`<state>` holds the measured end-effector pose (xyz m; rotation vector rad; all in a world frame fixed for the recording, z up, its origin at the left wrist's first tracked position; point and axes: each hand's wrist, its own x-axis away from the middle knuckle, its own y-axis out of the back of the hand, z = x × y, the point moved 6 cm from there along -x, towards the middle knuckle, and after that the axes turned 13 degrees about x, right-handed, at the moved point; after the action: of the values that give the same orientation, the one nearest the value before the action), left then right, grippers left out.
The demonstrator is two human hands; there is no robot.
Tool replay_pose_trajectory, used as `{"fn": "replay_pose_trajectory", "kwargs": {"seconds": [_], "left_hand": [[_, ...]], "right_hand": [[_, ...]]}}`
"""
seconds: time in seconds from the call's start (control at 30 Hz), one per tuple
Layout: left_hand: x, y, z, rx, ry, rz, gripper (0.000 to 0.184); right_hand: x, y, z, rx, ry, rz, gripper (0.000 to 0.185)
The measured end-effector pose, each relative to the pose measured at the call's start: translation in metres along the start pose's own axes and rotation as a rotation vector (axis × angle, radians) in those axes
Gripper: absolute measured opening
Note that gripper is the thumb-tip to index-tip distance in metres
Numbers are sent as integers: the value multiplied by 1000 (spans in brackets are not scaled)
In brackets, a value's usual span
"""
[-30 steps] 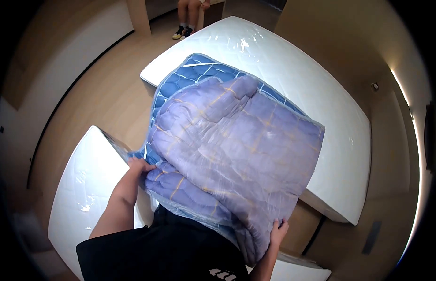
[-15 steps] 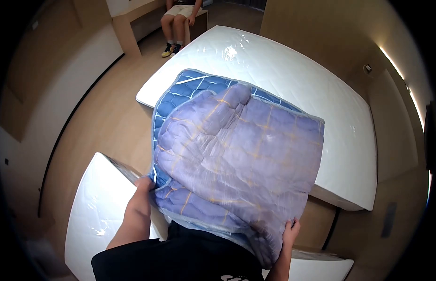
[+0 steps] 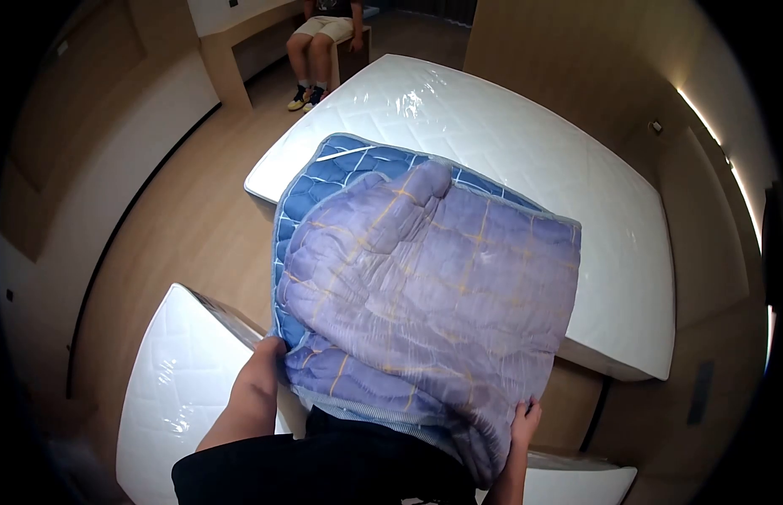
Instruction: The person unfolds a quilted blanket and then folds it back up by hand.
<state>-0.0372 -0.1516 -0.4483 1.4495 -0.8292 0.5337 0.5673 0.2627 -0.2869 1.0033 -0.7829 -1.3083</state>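
Observation:
A quilted mattress pad point(image 3: 459, 261) hangs spread out in front of my body, its purple checked side with yellow lines facing up and partly folded over. Its blue quilted side point(image 3: 311, 189) shows along the far and left edges, with a white strap across the far left corner. My left hand point(image 3: 272, 347) grips the pad's near left edge, its fingers mostly hidden by the fabric. At the near right edge, my right hand point(image 3: 527, 419) pinches the purple cloth, which droops in folds beside it.
Beyond the pad lies a white mattress point(image 3: 492, 109) in shiny plastic wrap. A second white mattress point(image 3: 168, 396) extends on both sides of my body. Wooden floor point(image 3: 185, 210) shows at the left. Near the far wall, a person point(image 3: 324, 38) sits by a desk.
My left hand has shifted slightly down and to the right with the pad's edge. My right hand keeps its hold almost in place. The view has tilted a little.

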Motion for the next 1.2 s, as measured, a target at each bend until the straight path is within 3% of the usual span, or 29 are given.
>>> {"fn": "replay_pose_trajectory", "kwargs": {"seconds": [0.17,0.33,0.37,0.47,0.5,0.6,0.63,0.73,0.83,1.1,1.2], "left_hand": [[-33,-18,-3,117,-103,59,54],[-12,-14,21,996,-136,10,49],[13,-7,13,1125,-106,105,40],[19,-26,10,1522,25,476,38],[43,-18,-1,1618,2,491,46],[38,-39,-8,1719,-15,443,60],[35,-40,-17,1627,-110,371,72],[53,-49,-32,1271,-152,362,74],[107,-36,-54,1314,-131,324,65],[54,-65,-17,1223,-267,-191,44],[80,-55,-38,1606,-276,-100,41]], "right_hand": [[1,3,3,-4,-41,33,46],[-2,-5,0,-95,-52,24,45],[-3,-6,-3,-106,-52,21,44],[-9,-14,-10,-144,-60,28,43],[-12,-15,-12,-157,-65,30,42],[-16,-18,-16,-158,-73,52,41],[-14,-16,-14,-156,-67,47,41],[-9,-12,-10,-158,-70,42,40],[-9,-13,-15,-176,-90,40,41],[-7,-20,-17,-221,-130,58,42],[-5,-19,-14,-247,-101,38,42]]}}
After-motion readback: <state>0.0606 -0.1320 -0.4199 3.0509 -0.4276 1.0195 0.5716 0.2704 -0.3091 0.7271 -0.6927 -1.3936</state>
